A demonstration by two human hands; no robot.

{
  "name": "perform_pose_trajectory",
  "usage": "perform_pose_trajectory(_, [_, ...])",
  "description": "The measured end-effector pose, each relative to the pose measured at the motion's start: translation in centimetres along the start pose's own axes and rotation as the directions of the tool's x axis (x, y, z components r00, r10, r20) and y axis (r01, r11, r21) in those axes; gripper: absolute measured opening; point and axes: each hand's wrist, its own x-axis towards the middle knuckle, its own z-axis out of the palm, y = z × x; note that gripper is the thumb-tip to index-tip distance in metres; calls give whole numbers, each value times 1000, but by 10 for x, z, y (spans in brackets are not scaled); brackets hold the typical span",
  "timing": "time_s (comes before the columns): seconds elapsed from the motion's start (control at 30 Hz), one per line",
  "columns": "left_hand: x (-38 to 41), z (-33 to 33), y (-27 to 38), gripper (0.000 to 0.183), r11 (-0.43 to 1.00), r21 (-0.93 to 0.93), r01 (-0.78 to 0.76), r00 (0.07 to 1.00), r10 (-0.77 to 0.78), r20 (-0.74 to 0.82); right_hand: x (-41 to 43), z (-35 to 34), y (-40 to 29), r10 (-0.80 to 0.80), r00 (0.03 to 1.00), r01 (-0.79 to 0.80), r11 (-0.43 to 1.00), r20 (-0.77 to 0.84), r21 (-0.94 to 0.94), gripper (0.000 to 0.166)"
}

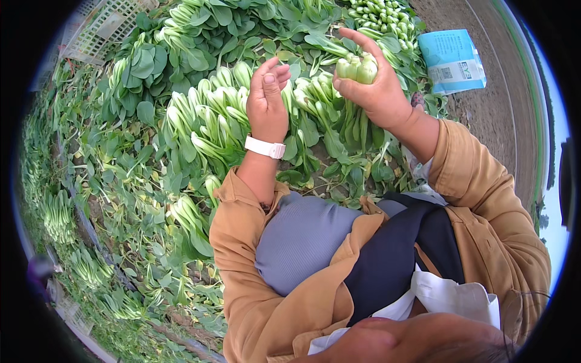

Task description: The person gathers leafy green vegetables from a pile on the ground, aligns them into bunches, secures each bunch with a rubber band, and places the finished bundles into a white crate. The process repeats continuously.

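Note:
My left hand [268, 97], with a white wristband on its wrist, is raised over rows of bok choy [213, 109] with nothing in it. Its fingers bend slightly to the right, with the thumb apart from them. To the right, my right hand [363, 77] grips a small bunch of bok choy [356, 68] around the pale stem bases. The bases face up and the green leaves hang below the hand. More cut bok choy [313, 95] lies between and beneath the hands, root ends up. The two hands are apart.
Leafy bok choy piles [199, 45] lie beyond my hands, with a plastic crate [104, 29] at upper left. A blue and white packet [451, 61] rests at upper right beside bare soil [481, 109]. Loose leaves cover the ground at left; a blurred person [40, 274] is at the far left.

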Motion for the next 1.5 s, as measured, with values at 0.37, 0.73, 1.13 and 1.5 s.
perform_pose_trajectory(0.37, [-80, -7, -144, 40, 320, 947, -23, 900, -406, 159, -8, -19, 9, 8, 977, 11, 996, 214, -89, 86])
perform_pose_trajectory(0.73, [-79, -50, -126, 39, 702, 624, 342, 828, -540, 153, -5, -16, 19, 144, 947, -151, 989, 287, 1, 88])
perform_pose_trajectory(1.13, [-59, -91, -49, 26, 756, 619, 212, 943, -325, 73, -12, 1, 18, 194, 889, -226, 974, 415, 29, 87])
perform_pose_trajectory(1.5, [-45, -63, 19, 34, 921, -232, 312, 949, -291, 122, -14, 7, 12, 205, 875, -292, 946, 438, 139, 90])
